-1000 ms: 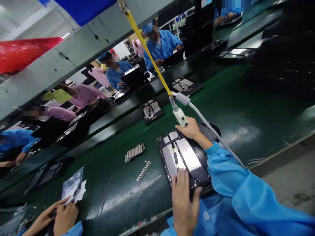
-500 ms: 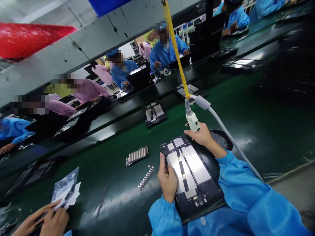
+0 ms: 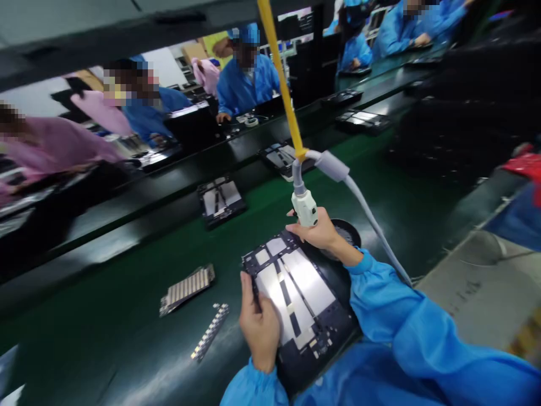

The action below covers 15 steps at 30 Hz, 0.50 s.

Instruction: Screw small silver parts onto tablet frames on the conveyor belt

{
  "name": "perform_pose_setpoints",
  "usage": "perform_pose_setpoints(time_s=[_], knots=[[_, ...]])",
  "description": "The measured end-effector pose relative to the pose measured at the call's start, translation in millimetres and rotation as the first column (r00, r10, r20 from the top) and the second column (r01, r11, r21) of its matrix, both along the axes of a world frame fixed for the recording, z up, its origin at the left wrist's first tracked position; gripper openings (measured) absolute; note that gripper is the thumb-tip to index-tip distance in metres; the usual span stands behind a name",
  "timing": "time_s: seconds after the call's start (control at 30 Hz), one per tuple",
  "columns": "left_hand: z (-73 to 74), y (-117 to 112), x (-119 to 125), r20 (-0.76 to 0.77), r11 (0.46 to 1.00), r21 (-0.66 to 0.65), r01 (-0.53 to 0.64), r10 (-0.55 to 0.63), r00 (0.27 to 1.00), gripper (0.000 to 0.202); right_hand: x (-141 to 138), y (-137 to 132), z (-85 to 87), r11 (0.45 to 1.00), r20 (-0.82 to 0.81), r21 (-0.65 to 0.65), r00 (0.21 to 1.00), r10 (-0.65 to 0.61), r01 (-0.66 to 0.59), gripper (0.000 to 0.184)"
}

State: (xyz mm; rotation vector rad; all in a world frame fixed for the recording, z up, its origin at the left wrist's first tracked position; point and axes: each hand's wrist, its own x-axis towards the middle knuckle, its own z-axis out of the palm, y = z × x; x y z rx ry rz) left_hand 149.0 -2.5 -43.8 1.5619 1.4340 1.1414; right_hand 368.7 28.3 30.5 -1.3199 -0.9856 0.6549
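Note:
An opened tablet (image 3: 310, 282) lies tilted in front of me, its silver battery cells and dark frame showing. My left hand (image 3: 260, 330) grips its left edge, thumb on top. My right hand (image 3: 321, 231) is wrapped round a white electric screwdriver (image 3: 305, 207), held upright over the tablet's far end; the bit is hidden behind my fingers. A yellow strap (image 3: 282, 84) holds the screwdriver from above, and a grey cable (image 3: 372, 211) runs from it to the right. Just behind my right wrist sits a round dark dish (image 3: 349, 232) of small parts, probably screws.
Left of the tablet lie a stack of small circuit boards (image 3: 188, 290) and a board strip (image 3: 210, 332) on the green bench. Other opened tablets (image 3: 220, 200) stand farther back. Co-workers (image 3: 249, 76) sit across the line. Dark stacked trays (image 3: 465, 124) rise at right.
My view has swung right, so the bench things appear farther left and another person's hands with a plastic bag have left the picture. Both my hands keep their holds.

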Motion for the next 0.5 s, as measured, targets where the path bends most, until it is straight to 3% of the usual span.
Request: perform_pose_setpoints(time_s=[0.13, 0.23, 0.5], knots=[[-1.0, 2, 1, 0.039, 1.000, -0.025, 0.004, -0.003, 0.999, 0.056, 27, -11, 16.3, 0.988, -0.163, 0.134, 0.985, -0.055, 0.077, 0.022], [0.0, 4, 9, 0.010, 1.000, -0.012, 0.029, -0.029, 1.000, 0.057, 47, -17, 12.8, 0.968, -0.210, 0.210, 0.973, -0.093, 0.138, 0.021], [9.1, 5, 21, -0.079, 0.996, 0.059, 0.070, -0.066, 0.995, 0.046, 52, -7, -6.1, 0.976, -0.191, 0.139, 0.972, -0.140, 0.169, 0.022]])
